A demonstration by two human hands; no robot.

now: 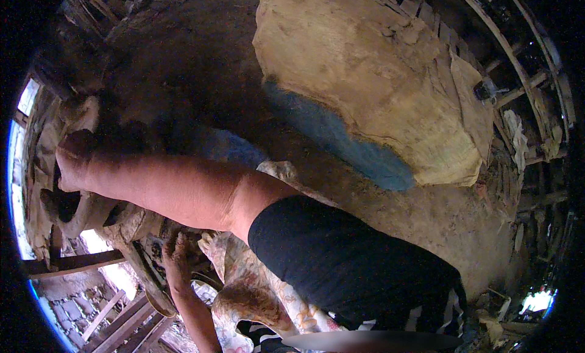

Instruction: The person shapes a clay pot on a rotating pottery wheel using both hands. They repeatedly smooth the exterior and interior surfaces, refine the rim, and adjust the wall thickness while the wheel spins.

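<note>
My right arm, in a black sleeve, reaches across to the far left. My right hand [74, 163] is at its end, beside brown, curved, rough-surfaced shapes [91, 211] whose kind I cannot make out. Its fingers fall in shadow, so their hold does not show. My left forearm rises from the lower edge, and my left hand [176, 250] is next to a curved wooden piece [141, 280]. The left fingers point upward, dim and blurred; whether they hold anything is unclear. Floral printed cloth [244, 295], partly stained brown, hangs beneath my right arm.
A large tan sheet [359, 72] with a blue area [347, 142] along its side lies on the earthen floor. More blue material [234, 147] shows behind my arm. Wooden planks [125, 325] and a beam [73, 263] are at lower left. Poles [509, 48] line the right side.
</note>
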